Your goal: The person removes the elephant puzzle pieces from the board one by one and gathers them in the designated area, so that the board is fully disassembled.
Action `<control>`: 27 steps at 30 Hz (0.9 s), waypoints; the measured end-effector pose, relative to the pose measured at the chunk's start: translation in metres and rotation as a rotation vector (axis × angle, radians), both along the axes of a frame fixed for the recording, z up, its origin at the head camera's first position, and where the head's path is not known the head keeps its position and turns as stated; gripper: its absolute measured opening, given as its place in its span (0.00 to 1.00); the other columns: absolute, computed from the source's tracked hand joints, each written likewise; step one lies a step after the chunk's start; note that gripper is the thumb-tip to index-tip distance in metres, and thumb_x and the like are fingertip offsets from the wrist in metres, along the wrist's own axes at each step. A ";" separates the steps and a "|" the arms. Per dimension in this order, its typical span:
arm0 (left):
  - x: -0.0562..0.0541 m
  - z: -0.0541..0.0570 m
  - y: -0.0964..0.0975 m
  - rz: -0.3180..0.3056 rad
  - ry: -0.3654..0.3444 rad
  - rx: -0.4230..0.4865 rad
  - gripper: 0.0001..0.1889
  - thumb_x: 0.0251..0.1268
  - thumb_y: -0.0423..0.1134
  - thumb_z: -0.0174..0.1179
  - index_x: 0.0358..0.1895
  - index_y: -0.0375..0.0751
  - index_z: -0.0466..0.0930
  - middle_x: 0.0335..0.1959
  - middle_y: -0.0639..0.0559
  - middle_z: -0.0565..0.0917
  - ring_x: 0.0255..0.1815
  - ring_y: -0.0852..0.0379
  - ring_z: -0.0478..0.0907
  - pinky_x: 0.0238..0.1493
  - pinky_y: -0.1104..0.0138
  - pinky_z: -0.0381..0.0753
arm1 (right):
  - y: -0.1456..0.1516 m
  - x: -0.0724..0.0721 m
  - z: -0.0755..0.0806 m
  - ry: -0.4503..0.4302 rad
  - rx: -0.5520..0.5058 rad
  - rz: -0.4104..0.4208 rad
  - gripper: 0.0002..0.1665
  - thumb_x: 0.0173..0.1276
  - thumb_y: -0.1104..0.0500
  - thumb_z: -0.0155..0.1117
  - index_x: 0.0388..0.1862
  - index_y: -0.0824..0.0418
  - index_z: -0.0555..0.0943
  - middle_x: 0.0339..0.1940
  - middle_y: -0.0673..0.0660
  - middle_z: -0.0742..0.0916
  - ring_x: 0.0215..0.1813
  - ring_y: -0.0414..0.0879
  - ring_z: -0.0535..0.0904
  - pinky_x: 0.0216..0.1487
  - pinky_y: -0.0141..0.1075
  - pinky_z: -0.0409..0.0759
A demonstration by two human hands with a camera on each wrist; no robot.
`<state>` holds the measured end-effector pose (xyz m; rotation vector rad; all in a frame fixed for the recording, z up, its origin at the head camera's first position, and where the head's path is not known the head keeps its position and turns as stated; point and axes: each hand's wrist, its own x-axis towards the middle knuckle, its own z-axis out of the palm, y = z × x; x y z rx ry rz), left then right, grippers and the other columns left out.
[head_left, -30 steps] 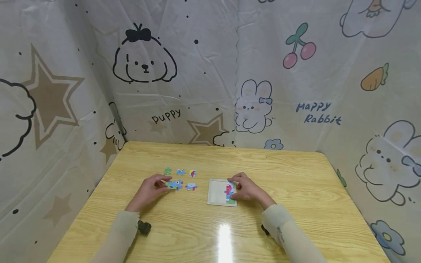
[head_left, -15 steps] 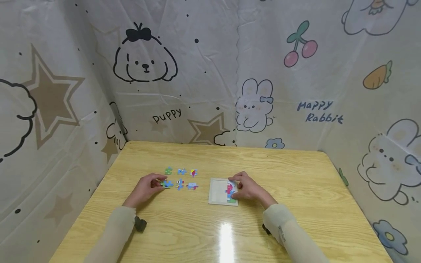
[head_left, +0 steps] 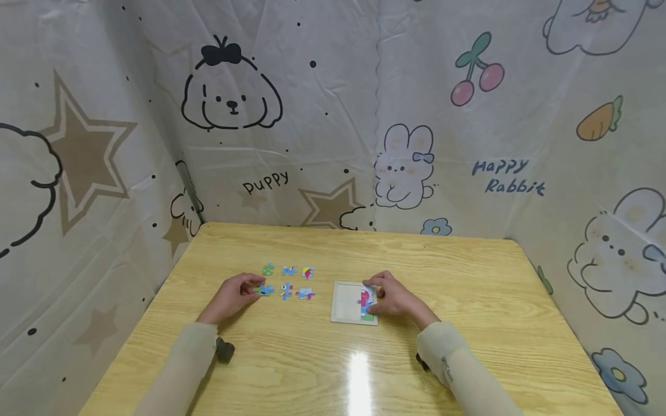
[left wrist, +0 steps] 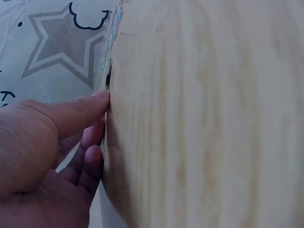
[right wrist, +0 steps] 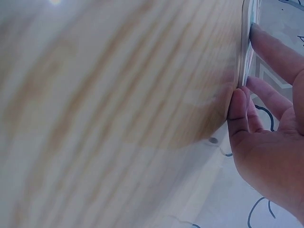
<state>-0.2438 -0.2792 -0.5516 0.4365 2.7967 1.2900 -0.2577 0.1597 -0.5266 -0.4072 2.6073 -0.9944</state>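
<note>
Six loose puzzle pieces (head_left: 286, 290) on the surface (head_left: 452, 277), two rows of three, nearer its far and left edges. Left grip (head_left: 234, 296) pinches the near-left piece (head_left: 266, 290), blue-green. One tray (head_left: 346, 303) to their right, a strip of wood between; joined pieces (head_left: 365, 297) line its right side. Right grip (head_left: 393, 297) holds that side; broad room to the surface's right edge. Cloth (head_left: 328, 138) reads "puppy", "Happy Rabbit".
</note>
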 end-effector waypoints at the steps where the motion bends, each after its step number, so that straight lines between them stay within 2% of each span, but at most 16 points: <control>1: 0.000 0.001 0.001 0.000 -0.003 0.002 0.19 0.68 0.27 0.67 0.61 0.34 0.82 0.55 0.38 0.86 0.41 0.58 0.79 0.43 0.70 0.79 | 0.000 0.000 0.000 0.002 0.001 0.001 0.40 0.59 0.60 0.82 0.71 0.59 0.78 0.66 0.59 0.73 0.52 0.49 0.73 0.56 0.43 0.76; 12: 0.001 0.007 0.004 0.004 -0.033 -0.011 0.20 0.69 0.25 0.65 0.63 0.32 0.80 0.56 0.36 0.84 0.40 0.57 0.77 0.41 0.69 0.78 | 0.000 -0.001 -0.001 0.002 0.004 0.001 0.41 0.60 0.60 0.82 0.72 0.58 0.78 0.65 0.59 0.73 0.52 0.49 0.73 0.55 0.43 0.76; 22: 0.002 0.007 0.007 0.019 -0.016 -0.019 0.22 0.68 0.27 0.67 0.64 0.33 0.80 0.55 0.36 0.84 0.39 0.57 0.77 0.41 0.69 0.78 | 0.000 -0.001 -0.001 0.004 0.002 -0.001 0.41 0.60 0.60 0.82 0.72 0.58 0.78 0.66 0.59 0.73 0.52 0.49 0.73 0.54 0.42 0.76; 27: 0.005 0.004 0.014 0.079 0.023 -0.017 0.23 0.66 0.28 0.69 0.64 0.34 0.80 0.56 0.37 0.83 0.37 0.58 0.74 0.39 0.69 0.76 | 0.000 0.000 -0.001 -0.001 -0.001 -0.004 0.41 0.60 0.60 0.82 0.72 0.59 0.77 0.66 0.59 0.73 0.52 0.49 0.73 0.55 0.42 0.76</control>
